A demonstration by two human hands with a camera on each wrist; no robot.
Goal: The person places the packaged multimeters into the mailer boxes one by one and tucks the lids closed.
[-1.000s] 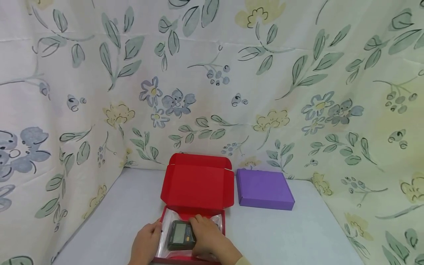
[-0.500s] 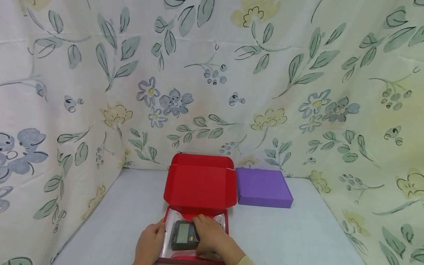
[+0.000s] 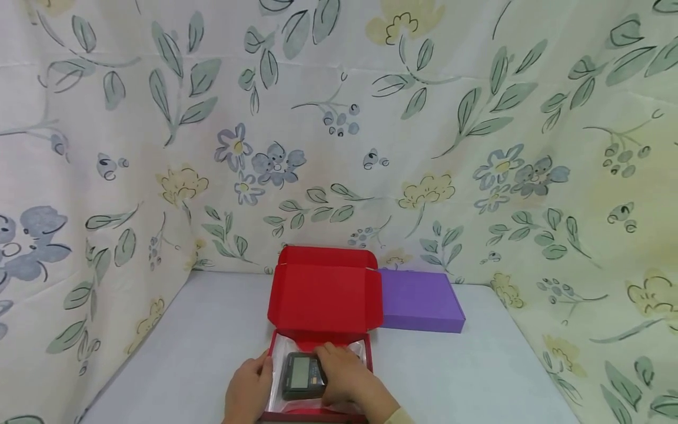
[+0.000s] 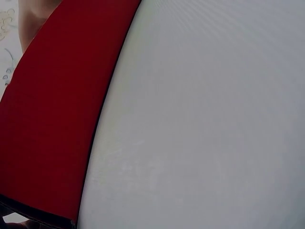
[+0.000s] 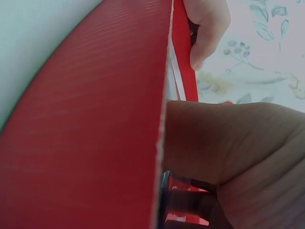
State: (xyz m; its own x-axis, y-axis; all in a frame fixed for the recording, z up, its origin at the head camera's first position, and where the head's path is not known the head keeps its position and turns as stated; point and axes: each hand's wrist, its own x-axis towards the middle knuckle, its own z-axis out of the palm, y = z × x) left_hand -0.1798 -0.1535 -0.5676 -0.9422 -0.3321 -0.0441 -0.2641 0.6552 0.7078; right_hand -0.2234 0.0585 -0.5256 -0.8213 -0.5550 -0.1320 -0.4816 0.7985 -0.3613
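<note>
An open red cardboard box (image 3: 324,297) stands at the table's front with its lid raised. Inside it, on clear plastic wrap (image 3: 278,386), lies a dark multimeter (image 3: 299,373) with a grey screen. My right hand (image 3: 346,377) grips the multimeter's right part and covers it. At the box's left wall my left hand (image 3: 249,386) holds on, its thumb over the edge. In the right wrist view the left hand (image 5: 209,28) pinches the far red wall, while the right hand (image 5: 238,148) reaches in behind the near wall. The left wrist view is mostly the box's red side (image 4: 57,109).
A closed purple box (image 3: 422,301) lies at the back right, partly behind the red lid. White table surface (image 3: 477,377) extends on both sides. Floral cloth (image 3: 339,147) hangs behind and along the sides.
The red box, with the multimeter and both hands, has shifted slightly right. Its lid now overlaps the purple box's left edge in view, where a gap showed before. Both holds look unchanged.
</note>
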